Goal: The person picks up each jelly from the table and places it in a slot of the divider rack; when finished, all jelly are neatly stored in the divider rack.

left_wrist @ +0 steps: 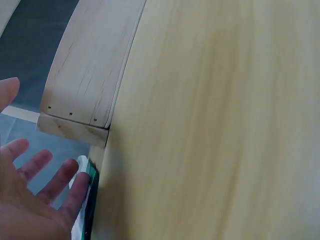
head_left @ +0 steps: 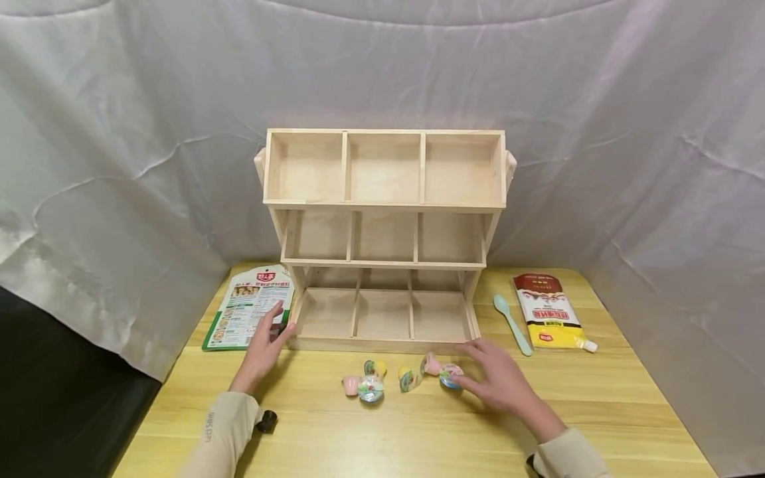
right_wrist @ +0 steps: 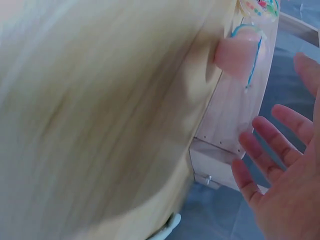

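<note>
A three-tier wooden organizer box (head_left: 382,345) stands unfolded, each tier split into three compartments. My left hand (head_left: 263,348) is at its front left corner, fingers spread and holding nothing; the left wrist view shows the same loose spread of the hand (left_wrist: 42,200). In front of the box lie several small jelly cups with printed film lids, among them a pink cup (head_left: 350,386), a yellow cup (head_left: 408,378) and a blue-lidded cup (head_left: 451,376). My right hand (head_left: 502,378) is beside the blue-lidded one, fingers apart, with nothing gripped in the right wrist view.
Left of the box lies a flat green-and-white food packet (head_left: 254,309), partly behind my left hand. On the right are a pale green spoon (head_left: 512,325) and a red-and-yellow spouted pouch (head_left: 550,312). Grey cloth (head_left: 382,66) hangs behind the table.
</note>
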{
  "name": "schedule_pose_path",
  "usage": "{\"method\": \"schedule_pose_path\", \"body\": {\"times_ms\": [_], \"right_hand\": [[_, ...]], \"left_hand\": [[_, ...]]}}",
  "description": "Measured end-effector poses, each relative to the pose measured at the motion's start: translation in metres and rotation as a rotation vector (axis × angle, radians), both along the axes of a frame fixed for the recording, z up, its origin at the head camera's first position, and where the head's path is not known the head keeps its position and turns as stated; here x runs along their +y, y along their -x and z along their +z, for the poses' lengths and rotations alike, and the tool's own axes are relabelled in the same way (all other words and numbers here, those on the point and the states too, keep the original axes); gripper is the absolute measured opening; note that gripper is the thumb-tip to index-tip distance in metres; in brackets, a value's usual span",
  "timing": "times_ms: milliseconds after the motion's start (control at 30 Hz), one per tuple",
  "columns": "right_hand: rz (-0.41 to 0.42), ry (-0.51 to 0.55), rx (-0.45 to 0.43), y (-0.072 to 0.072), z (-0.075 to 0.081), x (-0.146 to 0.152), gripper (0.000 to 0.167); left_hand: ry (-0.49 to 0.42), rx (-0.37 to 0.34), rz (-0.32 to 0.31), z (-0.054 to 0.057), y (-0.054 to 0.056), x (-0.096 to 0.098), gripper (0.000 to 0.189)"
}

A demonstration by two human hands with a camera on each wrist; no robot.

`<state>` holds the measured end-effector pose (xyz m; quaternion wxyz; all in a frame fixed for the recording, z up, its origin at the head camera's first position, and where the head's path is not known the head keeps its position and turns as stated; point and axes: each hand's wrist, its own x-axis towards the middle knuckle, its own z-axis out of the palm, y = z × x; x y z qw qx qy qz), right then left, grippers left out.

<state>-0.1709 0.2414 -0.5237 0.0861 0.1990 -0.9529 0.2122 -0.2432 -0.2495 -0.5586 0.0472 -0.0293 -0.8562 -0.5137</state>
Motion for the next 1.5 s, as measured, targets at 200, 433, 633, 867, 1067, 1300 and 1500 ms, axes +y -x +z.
{"method": "schedule_pose_path", "body": {"times_ms": [200,433,633,867,1067,1300,1500], "right_hand": [[0.008,-0.005,-0.067,-0.002,-0.003,-0.006,0.064],[0.016,-0.027,-0.088,-0.004,-0.006,-0.009,0.064],[0.030,-0.045,-0.107,-0.004,-0.007,-0.010,0.064],[0.027,-0.059,-0.120,-0.004,-0.007,-0.007,0.057],[0.017,-0.052,-0.141,-0.002,-0.010,-0.008,0.055],[0.018,-0.041,-0.153,-0.002,-0.013,-0.008,0.054],[0.024,-0.032,-0.156,-0.001,-0.015,-0.009,0.053]], "left_hand": [[-0.102,-0.028,-0.005,0.000,-0.003,0.005,0.073],[-0.131,-0.099,-0.015,0.001,-0.008,0.005,0.073],[-0.122,-0.152,-0.012,-0.006,-0.009,0.004,0.072],[-0.128,-0.179,-0.047,-0.007,-0.008,0.009,0.071],[-0.145,-0.179,-0.042,-0.007,-0.007,0.009,0.070],[-0.136,-0.164,-0.029,-0.015,-0.007,0.008,0.069],[-0.135,-0.197,-0.021,-0.006,-0.011,0.010,0.068]]}}
